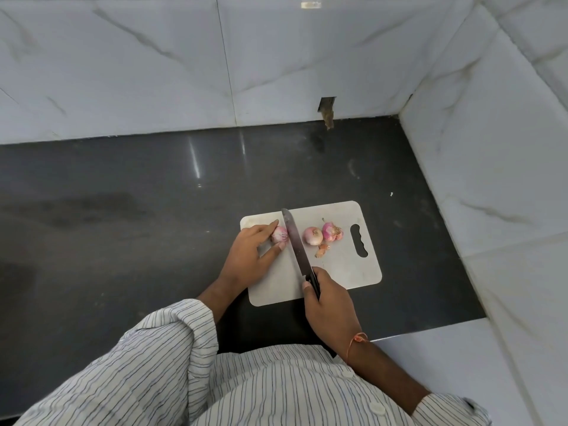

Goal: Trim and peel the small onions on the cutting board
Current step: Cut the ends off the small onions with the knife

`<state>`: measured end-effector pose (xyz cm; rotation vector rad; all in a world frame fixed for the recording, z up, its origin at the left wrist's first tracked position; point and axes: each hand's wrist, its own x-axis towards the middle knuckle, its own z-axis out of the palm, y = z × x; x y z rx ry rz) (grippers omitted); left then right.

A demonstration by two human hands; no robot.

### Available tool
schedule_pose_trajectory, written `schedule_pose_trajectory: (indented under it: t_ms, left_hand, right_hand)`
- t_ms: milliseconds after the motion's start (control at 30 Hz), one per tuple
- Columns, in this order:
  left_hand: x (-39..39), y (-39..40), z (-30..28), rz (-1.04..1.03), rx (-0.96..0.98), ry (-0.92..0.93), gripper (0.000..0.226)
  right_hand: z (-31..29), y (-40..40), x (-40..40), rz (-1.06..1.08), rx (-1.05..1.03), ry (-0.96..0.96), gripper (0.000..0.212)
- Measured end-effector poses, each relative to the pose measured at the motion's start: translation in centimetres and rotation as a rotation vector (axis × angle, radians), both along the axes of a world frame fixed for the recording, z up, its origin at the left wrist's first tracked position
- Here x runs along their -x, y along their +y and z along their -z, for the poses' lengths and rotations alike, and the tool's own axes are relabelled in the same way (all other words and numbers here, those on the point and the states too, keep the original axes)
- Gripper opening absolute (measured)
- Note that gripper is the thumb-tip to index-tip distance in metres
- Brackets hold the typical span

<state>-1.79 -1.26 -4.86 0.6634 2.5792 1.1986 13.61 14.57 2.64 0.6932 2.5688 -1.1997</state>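
Left hand pinches a small onion between fingertip and thumb at the left end of the cutting board, while the right hand is wrapped round the handle of a long knife whose blade lies just beside that onion's right end. The thumb tip sits close to the blade, so a slip on the round, papery bulb could bring the edge onto it; a roll would likely also spoil the trim. Two more onions, one mid-board and another with loose skin, wait to the right, near a peel scrap. The board rests on a dark tabletop. No writing or brand is legible anywhere.
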Motion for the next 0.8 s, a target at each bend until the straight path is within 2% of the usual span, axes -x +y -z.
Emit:
schedule_pose_trajectory:
  t_ms: [333,800]
  left_hand:
    - [0.2,0.3,0.1,-0.141,-0.113,-0.153,0.060]
    - [1.4,1.4,-0.9,-0.090,-0.075,-0.156,0.057]
  right_hand:
    - [-0.9,-0.2,-0.5,0.000,-0.065,0.023,0.013]
    - [-1.7,0.5,-1.1,-0.094,-0.229,-0.061,0.030]
